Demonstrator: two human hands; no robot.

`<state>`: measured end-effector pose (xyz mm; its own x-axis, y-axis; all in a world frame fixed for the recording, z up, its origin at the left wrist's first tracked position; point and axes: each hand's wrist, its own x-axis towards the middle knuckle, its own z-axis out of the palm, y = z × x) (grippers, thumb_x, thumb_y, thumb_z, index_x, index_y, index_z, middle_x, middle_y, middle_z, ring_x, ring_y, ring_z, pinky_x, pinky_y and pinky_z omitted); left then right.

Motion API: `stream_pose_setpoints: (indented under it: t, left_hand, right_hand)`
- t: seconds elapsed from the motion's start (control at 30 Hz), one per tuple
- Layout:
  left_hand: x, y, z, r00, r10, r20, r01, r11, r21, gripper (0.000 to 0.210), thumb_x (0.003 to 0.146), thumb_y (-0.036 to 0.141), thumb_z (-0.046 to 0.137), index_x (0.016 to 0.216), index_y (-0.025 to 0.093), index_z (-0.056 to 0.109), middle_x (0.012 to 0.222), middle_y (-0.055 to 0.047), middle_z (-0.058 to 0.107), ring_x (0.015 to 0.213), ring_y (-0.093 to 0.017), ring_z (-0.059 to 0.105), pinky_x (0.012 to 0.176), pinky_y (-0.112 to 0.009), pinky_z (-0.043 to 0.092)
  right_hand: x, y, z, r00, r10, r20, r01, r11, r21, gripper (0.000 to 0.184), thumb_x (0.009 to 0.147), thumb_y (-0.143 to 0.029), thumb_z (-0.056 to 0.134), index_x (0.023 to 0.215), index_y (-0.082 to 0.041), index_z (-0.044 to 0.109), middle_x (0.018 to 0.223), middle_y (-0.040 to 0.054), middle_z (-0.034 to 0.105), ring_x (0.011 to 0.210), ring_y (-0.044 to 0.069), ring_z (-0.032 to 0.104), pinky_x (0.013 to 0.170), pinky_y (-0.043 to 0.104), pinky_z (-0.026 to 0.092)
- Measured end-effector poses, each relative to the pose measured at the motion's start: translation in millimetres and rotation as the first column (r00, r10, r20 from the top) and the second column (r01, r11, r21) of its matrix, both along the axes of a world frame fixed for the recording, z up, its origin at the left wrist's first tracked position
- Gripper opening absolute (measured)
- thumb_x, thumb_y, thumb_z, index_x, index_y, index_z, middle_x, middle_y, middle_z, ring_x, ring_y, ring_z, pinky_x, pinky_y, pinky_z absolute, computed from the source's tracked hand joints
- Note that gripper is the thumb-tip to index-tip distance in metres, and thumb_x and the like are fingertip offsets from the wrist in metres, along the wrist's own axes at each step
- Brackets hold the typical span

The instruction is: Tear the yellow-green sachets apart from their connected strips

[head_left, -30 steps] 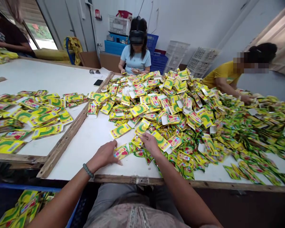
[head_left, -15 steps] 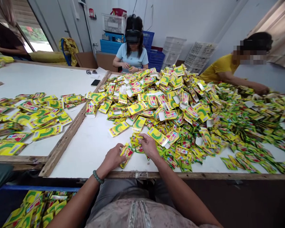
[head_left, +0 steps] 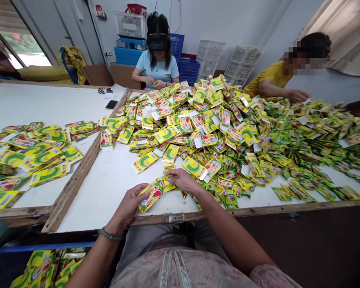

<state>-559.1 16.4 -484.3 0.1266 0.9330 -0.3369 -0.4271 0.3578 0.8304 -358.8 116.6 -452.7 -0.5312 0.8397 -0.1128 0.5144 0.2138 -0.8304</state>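
My left hand (head_left: 128, 206) is wrapped round a small yellow carton (head_left: 151, 197) with a red print, tilted just above the table's front part. At the carton's upper right end, my right hand (head_left: 182, 180) pinches a yellow-green packet (head_left: 168, 185). The packet meets the carton's end; my fingers partly hide how far in it sits. Beyond my hands lies a big heap of yellow cartons (head_left: 165, 134), several with open white flaps. Shiny green packets (head_left: 229, 200) spread to the right of my right hand.
A wooden strip (head_left: 78, 176) divides the white table. More cartons (head_left: 49, 174) lie left of it, near a phone (head_left: 111, 105). A blue crate (head_left: 48, 249) of cartons stands below at left. A person in light blue (head_left: 159, 68) and one in yellow (head_left: 267, 82) work across the table.
My left hand has brought the carton up and tilted it toward my right hand, so the packet and the carton's end now meet. The view has shifted slightly to the right.
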Motion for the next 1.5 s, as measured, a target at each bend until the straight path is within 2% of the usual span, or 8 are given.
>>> stream_pose_setpoints:
  t: [0.33, 0.43, 0.53, 0.67, 0.9, 1.1, 1.23, 1.5]
  left_hand:
    - [-0.8, -1.2, -1.0, 0.998, 0.007, 0.065, -0.005, 0.999, -0.034, 0.041, 0.062, 0.026, 0.078, 0.098, 0.014, 0.065, 0.091, -0.005, 0.071, 0.07, -0.013, 0.064, 0.064, -0.021, 0.049]
    - [-1.8, 1.6, -2.8, 0.995, 0.086, 0.052, -0.083, 0.995, -0.059, 0.043, 0.057, 0.026, 0.081, 0.096, 0.014, 0.065, 0.087, -0.004, 0.072, 0.066, -0.012, 0.063, 0.061, -0.02, 0.048]
    - [-2.1, 4.3, -6.0, 0.987, 0.158, 0.011, -0.157, 0.986, -0.061, 0.047, 0.055, 0.027, 0.082, 0.096, 0.013, 0.065, 0.088, -0.004, 0.071, 0.065, -0.012, 0.062, 0.059, -0.02, 0.047]
    - [-1.4, 4.7, -10.0, 0.977, 0.215, -0.002, -0.215, 0.974, -0.072, 0.051, 0.055, 0.029, 0.081, 0.1, 0.015, 0.063, 0.09, -0.004, 0.071, 0.067, -0.013, 0.063, 0.06, -0.021, 0.047]
    - [0.1, 4.0, -11.6, 0.973, 0.228, 0.03, -0.225, 0.972, -0.07, 0.051, 0.054, 0.026, 0.082, 0.1, 0.014, 0.063, 0.088, -0.005, 0.071, 0.066, -0.012, 0.063, 0.06, -0.021, 0.048]
    - [-1.2, 2.1, -9.7, 0.977, 0.208, 0.039, -0.206, 0.977, -0.048, 0.048, 0.057, 0.026, 0.081, 0.1, 0.013, 0.064, 0.088, -0.006, 0.072, 0.065, -0.013, 0.064, 0.06, -0.022, 0.049]
    - [-0.9, -0.3, -4.5, 0.986, 0.143, 0.086, -0.143, 0.99, 0.003, 0.048, 0.062, 0.027, 0.078, 0.106, 0.014, 0.062, 0.095, -0.007, 0.071, 0.074, -0.015, 0.066, 0.068, -0.024, 0.05]
    - [-0.4, -5.7, -1.3, 0.996, 0.088, 0.034, -0.09, 0.994, 0.054, 0.045, 0.062, 0.031, 0.078, 0.102, 0.016, 0.065, 0.094, -0.005, 0.072, 0.075, -0.017, 0.066, 0.068, -0.024, 0.05]
  right_hand:
    - [-9.1, -4.1, -8.8, 0.994, -0.103, -0.025, 0.104, 0.994, 0.025, 0.023, 0.069, -0.034, 0.066, 0.083, -0.017, 0.059, 0.065, -0.0026, 0.058, 0.058, 0.01, 0.051, 0.054, 0.02, 0.037]
    - [-5.9, -5.6, -7.2, 0.919, -0.368, 0.142, 0.324, 0.91, 0.258, 0.03, 0.081, -0.046, 0.051, 0.08, -0.017, 0.059, 0.069, 0.002, 0.062, 0.062, 0.014, 0.055, 0.059, 0.024, 0.039]
    - [-7.7, -5.7, -9.4, 0.789, -0.489, 0.372, 0.286, 0.828, 0.483, 0.034, 0.078, -0.05, 0.055, 0.081, -0.016, 0.06, 0.079, 0.009, 0.064, 0.074, 0.02, 0.057, 0.065, 0.028, 0.038]
    - [-15.0, -6.5, -16.5, 0.779, -0.379, 0.5, 0.129, 0.877, 0.463, 0.028, 0.071, -0.04, 0.066, 0.086, -0.017, 0.059, 0.089, 0.0099, 0.062, 0.084, 0.021, 0.057, 0.069, 0.028, 0.037]
    - [-19.4, 3.6, -17.6, 0.791, -0.361, 0.494, 0.198, 0.915, 0.351, 0.048, 0.064, -0.031, 0.071, 0.107, -0.02, 0.052, 0.085, 0.0062, 0.062, 0.08, 0.022, 0.057, 0.065, 0.027, 0.034]
    - [-13.8, 5.9, -16.7, 0.911, -0.399, -0.106, 0.41, 0.904, 0.122, 0.037, 0.071, -0.045, 0.062, 0.096, -0.017, 0.057, 0.069, -0.0011, 0.056, 0.062, 0.014, 0.051, 0.057, 0.024, 0.036]
    - [-15.2, 0.0, -4.0, 0.978, -0.135, -0.157, 0.142, 0.989, 0.037, 0.036, 0.068, -0.042, 0.067, 0.093, -0.016, 0.06, 0.064, -0.0037, 0.053, 0.057, 0.01, 0.046, 0.053, 0.02, 0.033]
    - [-28.6, -6.1, 10.3, 0.989, 0.085, 0.119, -0.104, 0.98, 0.168, 0.012, 0.065, -0.022, 0.069, 0.076, -0.019, 0.066, 0.059, -0.0054, 0.051, 0.057, 0.009, 0.043, 0.054, 0.02, 0.03]
